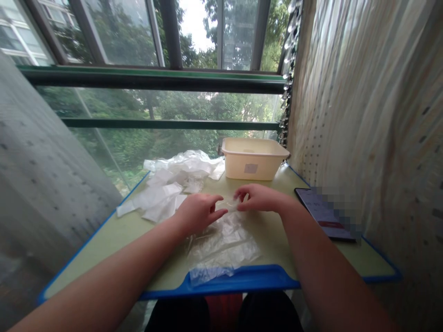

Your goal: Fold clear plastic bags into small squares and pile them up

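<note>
A crumpled clear plastic bag (228, 244) lies in front of me, its near end over the blue tray edge of the table. My left hand (197, 213) is at the bag's far left side, thumb and forefinger apart with a gap between them. Opposite it, my right hand (258, 198) hovers by the bag's far end, fingers bent and slightly blurred, thumb held away from them. A thin piece of clear plastic shows between the two hands; no firm grip on it can be seen.
A heap of white and clear plastic bags (162, 184) lies at the back left of the small table (273, 240). Behind my right hand stands a cream plastic basin (238, 168). A phone (321, 214) rests at the right edge. Curtains (360, 106) hang beside the window.
</note>
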Action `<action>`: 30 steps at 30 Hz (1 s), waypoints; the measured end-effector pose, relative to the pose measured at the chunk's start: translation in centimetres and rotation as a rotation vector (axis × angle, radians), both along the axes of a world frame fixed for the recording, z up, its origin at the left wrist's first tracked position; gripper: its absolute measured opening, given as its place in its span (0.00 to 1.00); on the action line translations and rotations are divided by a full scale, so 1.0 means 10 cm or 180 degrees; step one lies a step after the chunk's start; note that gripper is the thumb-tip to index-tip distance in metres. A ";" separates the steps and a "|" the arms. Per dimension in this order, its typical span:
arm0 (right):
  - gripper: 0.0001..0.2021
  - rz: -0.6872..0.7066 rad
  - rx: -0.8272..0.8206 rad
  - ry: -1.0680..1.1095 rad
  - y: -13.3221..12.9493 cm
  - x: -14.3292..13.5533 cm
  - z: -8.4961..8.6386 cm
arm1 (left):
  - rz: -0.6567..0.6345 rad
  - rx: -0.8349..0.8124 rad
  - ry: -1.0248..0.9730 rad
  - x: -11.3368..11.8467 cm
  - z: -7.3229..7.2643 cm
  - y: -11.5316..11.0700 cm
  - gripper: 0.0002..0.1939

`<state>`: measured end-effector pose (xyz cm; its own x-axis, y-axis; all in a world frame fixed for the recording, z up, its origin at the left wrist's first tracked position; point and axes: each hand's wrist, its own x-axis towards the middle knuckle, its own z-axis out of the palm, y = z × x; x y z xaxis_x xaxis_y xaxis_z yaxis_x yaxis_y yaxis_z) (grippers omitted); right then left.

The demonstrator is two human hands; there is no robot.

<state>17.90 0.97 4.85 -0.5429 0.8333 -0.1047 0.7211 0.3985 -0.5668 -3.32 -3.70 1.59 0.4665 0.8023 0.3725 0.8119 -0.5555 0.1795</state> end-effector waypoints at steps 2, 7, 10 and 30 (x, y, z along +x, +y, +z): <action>0.16 0.0146 -0.0028 0.0015 -0.02 -0.02 0.02 | -0.0073 -0.0011 -0.0079 0.00 -0.03 0.01 0.22; 0.10 0.0466 -0.0259 0.0001 -0.08 -0.07 0.07 | -0.0349 0.0116 -0.0207 0.01 -0.06 0.01 0.26; 0.11 0.0572 -0.0354 0.0016 -0.10 -0.09 0.07 | -0.0502 0.0327 -0.0229 0.00 -0.04 0.00 0.25; 0.09 0.0282 -0.0032 0.0294 0.07 -0.19 -0.17 | -0.0044 -0.1262 -0.0989 0.10 0.10 -0.11 0.09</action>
<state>16.02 1.70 3.11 -0.6220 0.7808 -0.0589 0.6277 0.4523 -0.6335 -2.34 -4.83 2.54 0.3936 0.9046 0.1634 0.6796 -0.4060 0.6110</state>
